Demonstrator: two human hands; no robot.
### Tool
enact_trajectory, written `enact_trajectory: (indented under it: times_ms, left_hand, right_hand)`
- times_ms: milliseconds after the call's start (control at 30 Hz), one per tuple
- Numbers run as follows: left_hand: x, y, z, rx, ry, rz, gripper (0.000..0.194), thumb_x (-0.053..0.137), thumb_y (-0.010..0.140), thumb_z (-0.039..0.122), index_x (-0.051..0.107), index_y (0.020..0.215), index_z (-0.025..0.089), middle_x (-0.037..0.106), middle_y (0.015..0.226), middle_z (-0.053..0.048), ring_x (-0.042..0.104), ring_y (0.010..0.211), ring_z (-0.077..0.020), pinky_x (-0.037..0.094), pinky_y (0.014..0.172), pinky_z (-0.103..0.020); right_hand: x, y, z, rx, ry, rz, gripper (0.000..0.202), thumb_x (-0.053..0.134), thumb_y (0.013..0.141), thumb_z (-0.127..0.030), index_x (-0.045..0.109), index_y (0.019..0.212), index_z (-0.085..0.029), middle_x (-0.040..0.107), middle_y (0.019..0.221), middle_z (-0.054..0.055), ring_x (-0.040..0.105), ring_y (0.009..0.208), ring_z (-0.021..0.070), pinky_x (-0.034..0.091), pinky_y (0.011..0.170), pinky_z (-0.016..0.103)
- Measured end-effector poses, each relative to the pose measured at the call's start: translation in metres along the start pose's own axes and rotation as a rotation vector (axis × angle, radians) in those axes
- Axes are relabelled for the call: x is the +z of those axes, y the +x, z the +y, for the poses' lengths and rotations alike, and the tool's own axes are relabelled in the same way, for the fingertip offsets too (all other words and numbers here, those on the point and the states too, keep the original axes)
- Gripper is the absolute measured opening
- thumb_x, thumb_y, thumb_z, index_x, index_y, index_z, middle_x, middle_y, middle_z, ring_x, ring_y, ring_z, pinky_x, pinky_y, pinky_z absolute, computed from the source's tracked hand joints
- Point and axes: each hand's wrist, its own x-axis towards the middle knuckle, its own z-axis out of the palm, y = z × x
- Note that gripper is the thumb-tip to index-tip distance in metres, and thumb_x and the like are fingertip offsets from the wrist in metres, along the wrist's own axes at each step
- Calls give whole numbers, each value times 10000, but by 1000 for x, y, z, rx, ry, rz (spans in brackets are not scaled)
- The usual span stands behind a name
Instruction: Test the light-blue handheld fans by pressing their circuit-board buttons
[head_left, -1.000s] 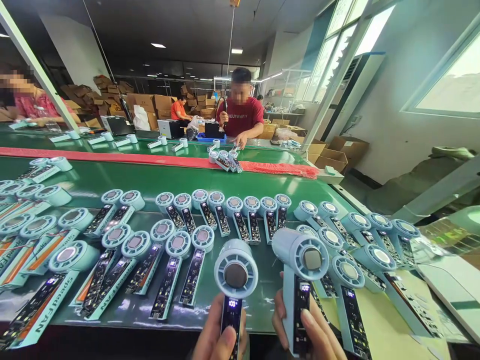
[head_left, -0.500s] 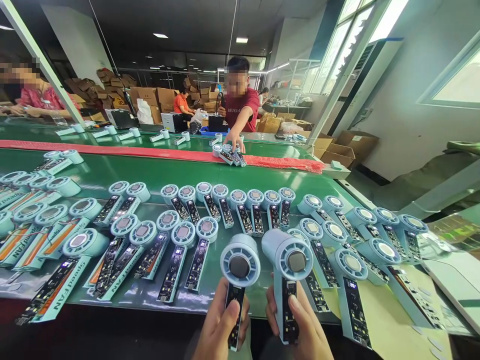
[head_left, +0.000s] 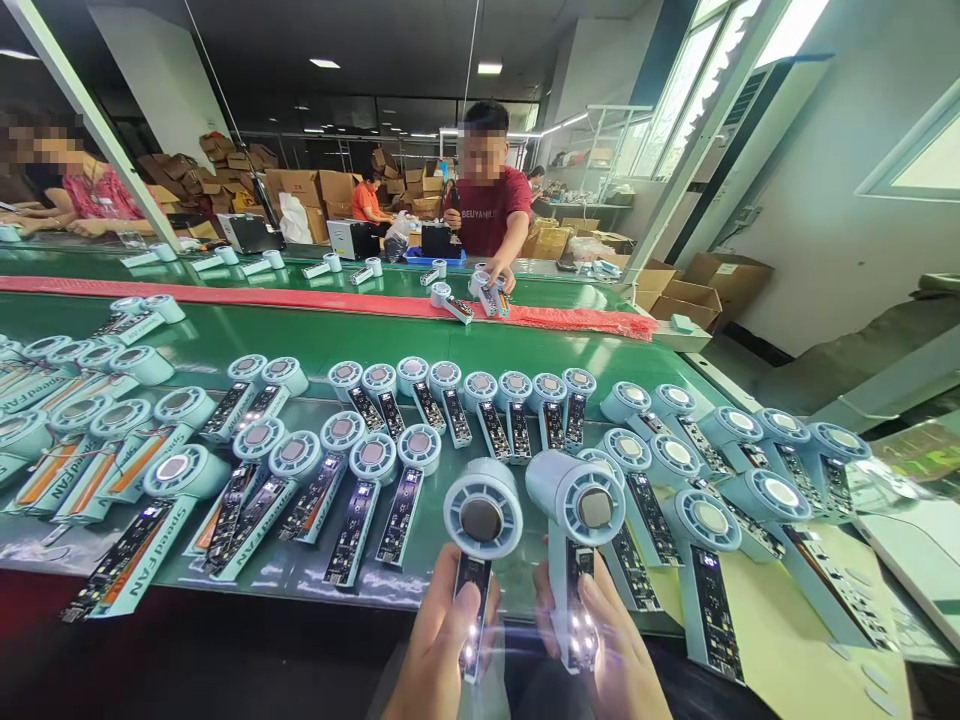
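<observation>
We hold two pale blue handheld fans upright above the green table (head_left: 420, 345), the left hand (head_left: 439, 650) wrapped round one fan (head_left: 480, 545) and the right hand (head_left: 611, 655) round the other fan (head_left: 577, 530), thumbs pressing their lit circuit strips, seemingly to see both faces together.

Bright daylight from windows (head_left: 757, 60) at right, overexposed; ceiling lamps (head_left: 324, 63) far, dim hall behind. Glare on green belt (head_left: 315, 345) near left. Wide-angle bending at edges; faces blurred.

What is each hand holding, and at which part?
Left hand holds a fan by its handle; right hand holds another fan by its handle.
</observation>
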Motion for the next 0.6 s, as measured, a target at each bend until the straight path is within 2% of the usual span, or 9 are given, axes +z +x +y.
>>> enact_trajectory:
  times_ms: [100,200,333,433,533,600]
  left_hand:
    - [3,-3,-1,19,6,12,396,603,769,468,498,1082,250,476,694,20,397,495,-62,355,428,-161]
    - [12,-5,3,14,45,26,436,593,753,523,492,1071,242,447,681,25,389,503,-68,336,433,-172]
    - [25,-8,11,-44,141,27,434,519,792,550,444,1083,236,428,678,30,390,535,-74,331,476,-184]
    - [30,-9,13,-63,164,-15,353,460,832,532,453,1007,225,429,675,30,390,531,-74,322,490,-190]
    - [31,-10,14,-88,197,-14,333,382,863,530,464,920,213,428,663,27,412,533,-91,326,491,-205]
    - [30,-12,17,-101,296,9,333,347,878,520,472,905,213,463,692,17,459,595,-114,375,557,-226]
  right_hand:
    - [-5,-2,13,104,23,-26,472,374,869,-543,515,1248,-299,652,1032,61,625,887,289,526,686,397]
    - [-5,-6,20,127,-32,-7,495,384,871,-536,446,1310,-316,613,1144,29,578,1036,274,539,727,388]
    - [1,-11,10,163,-33,58,481,407,863,-524,451,1295,-317,578,1190,22,521,1119,261,521,773,375]
    - [7,-12,-11,173,33,53,477,445,845,-533,450,1254,-287,601,1077,54,574,971,251,505,698,340]
    - [7,-12,-25,209,79,-58,472,554,803,-493,402,1193,-273,605,914,25,573,702,184,471,590,289]
    - [2,-12,-25,190,54,-99,439,578,800,-437,397,1164,-271,597,971,24,581,796,187,482,685,301]
